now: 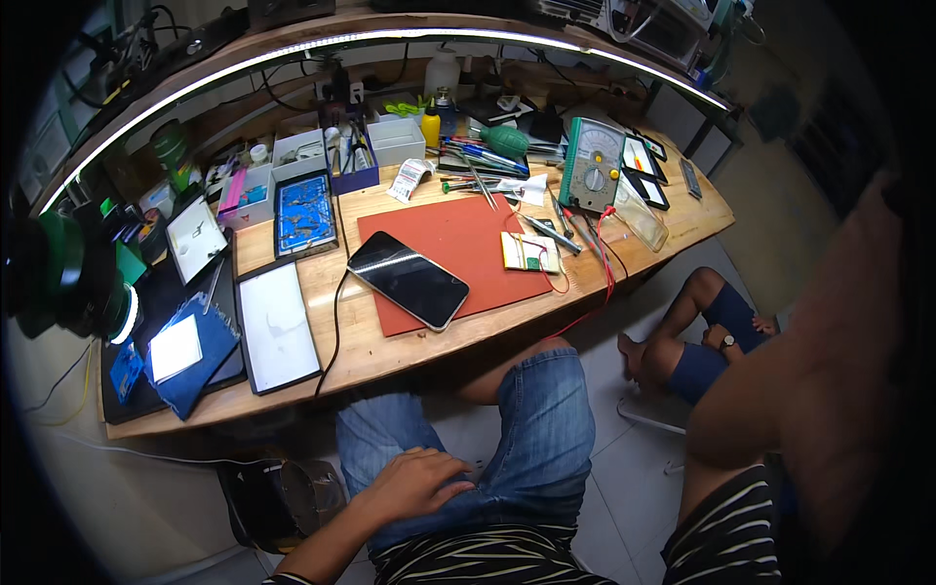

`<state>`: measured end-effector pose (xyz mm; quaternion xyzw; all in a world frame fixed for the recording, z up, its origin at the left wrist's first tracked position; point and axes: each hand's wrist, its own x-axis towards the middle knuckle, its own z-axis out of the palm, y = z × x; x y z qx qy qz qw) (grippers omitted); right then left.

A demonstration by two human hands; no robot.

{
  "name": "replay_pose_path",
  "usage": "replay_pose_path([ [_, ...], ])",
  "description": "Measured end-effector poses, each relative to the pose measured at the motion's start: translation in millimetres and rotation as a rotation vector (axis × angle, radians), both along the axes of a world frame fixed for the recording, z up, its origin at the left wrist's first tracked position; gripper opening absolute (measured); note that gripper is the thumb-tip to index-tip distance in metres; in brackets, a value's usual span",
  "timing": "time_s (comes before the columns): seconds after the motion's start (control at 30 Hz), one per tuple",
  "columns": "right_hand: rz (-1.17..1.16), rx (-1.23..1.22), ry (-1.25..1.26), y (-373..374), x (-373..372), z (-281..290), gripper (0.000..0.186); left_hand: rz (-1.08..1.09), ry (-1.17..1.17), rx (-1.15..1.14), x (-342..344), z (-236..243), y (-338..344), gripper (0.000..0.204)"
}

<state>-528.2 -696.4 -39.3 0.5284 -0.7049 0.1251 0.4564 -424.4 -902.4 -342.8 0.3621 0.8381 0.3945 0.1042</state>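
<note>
My left hand (419,483) rests on my lap over blue denim shorts, its fingers loosely extended and holding nothing visible. My right forearm rises very close along the right of the view; that hand is out of sight. A black smartphone (408,278) lies screen up on an orange mat (439,224) at the bench front. On the mat's right side sits a small pale board or pack (529,252) with thin red wires. Beside it stand an analog multimeter (592,166) with red leads and several tweezers and tools (561,224).
The wooden bench (687,219) holds parts boxes (395,143), a yellow bottle (430,128), a white tray (278,327) and blue cloth (195,375). A microscope (68,273) is at left. Another person's bare legs and hand (763,324) are at right. A black bin-like object (253,497) is below.
</note>
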Motion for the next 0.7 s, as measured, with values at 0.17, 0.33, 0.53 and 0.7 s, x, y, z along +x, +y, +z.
replay_pose_path([
  [0.17,0.277,-0.856,-0.468,35.0,-29.6,-134.9,0.018,-0.004,0.13,0.059,-41.1,48.1,-22.1,0.025],
  [0.33,-0.381,-0.761,-1.042,65.9,-99.0,-231.1,0.01,0.107,0.345,-0.137,-108.7,101.8,-33.0,0.036],
  [0.53,-0.562,-0.435,-1.155,125.5,-172.4,-214.4,0.015,0.012,0.407,-0.526,-185.2,110.6,8.7,0.079],
  [0.7,-0.591,-0.415,-1.207,152.0,-176.7,-216.1,0.018,-0.111,0.226,-0.568,-211.2,113.1,12.3,0.078],
])
